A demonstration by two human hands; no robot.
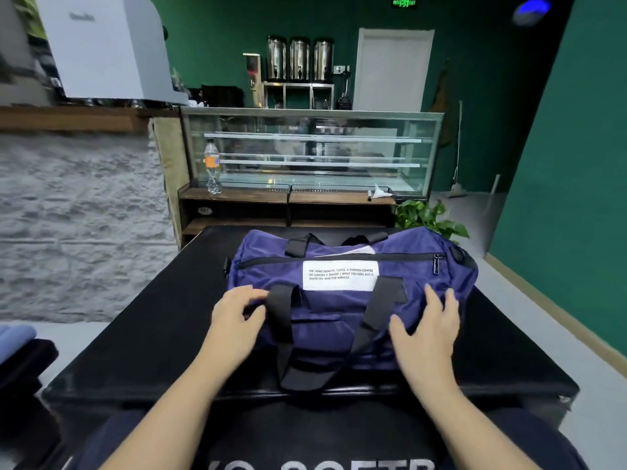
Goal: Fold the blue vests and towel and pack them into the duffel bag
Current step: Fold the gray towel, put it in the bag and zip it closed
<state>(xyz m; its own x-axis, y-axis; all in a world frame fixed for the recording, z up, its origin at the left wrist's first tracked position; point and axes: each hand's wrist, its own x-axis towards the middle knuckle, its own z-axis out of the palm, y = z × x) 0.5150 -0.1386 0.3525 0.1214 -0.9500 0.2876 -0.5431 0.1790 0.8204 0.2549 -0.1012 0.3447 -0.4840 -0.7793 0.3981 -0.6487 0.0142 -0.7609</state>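
A navy blue duffel bag [339, 310] with black straps and a white text label lies on the black table [152, 334] in front of me. Its side pocket zipper looks closed. My left hand [237, 320] rests on the bag's left end beside a black strap, fingers spread. My right hand [427, 330] lies flat on the bag's right side, fingers apart. Neither hand holds anything. A fold of light blue cloth [15, 340] shows at the far left edge on a dark seat. No vests or towel are visible on the table.
Behind the table stands a glass display case [312, 147] on a wooden shelf with a plastic bottle [212, 166]. A green plant [427, 217] sits behind the bag's right end. A stone wall is at left and a green wall at right.
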